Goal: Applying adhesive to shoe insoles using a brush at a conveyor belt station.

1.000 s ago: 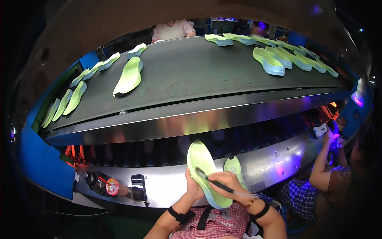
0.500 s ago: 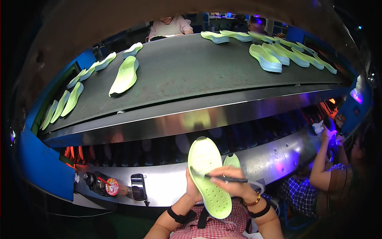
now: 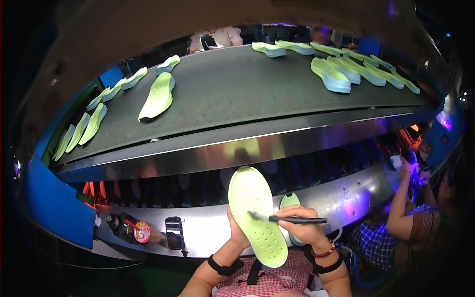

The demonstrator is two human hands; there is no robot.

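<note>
The right hand (image 3: 301,226) was closed around the black handle of a brush (image 3: 299,220), thumb and fingers pinching it. The handle pointed to the right, while the bristles lay over the middle of a pale green shoe sole (image 3: 258,203); they were too blurred to tell whether they pressed on it. The left hand (image 3: 238,230) gripped that sole by its left edge, with most of its fingers hidden behind. The sole was held up in front of the person's checked shirt (image 3: 237,284), its face toward the camera, a dark tip at the upper end and small holes across the lower half.

Just behind the right hand, a second sole (image 3: 290,200) lay on the metal table (image 3: 210,225), partly covered. To the left on the table were a dark flat device (image 3: 174,233), a cup (image 3: 141,231) with a red straw, and a dark bottle (image 3: 114,222).

Beyond, a wide dark belt (image 3: 232,89) carried more green soles (image 3: 330,76), grouped toward both sides. A co-worker (image 3: 401,220) sat at the right, and another person (image 3: 227,35) was across the belt.
</note>
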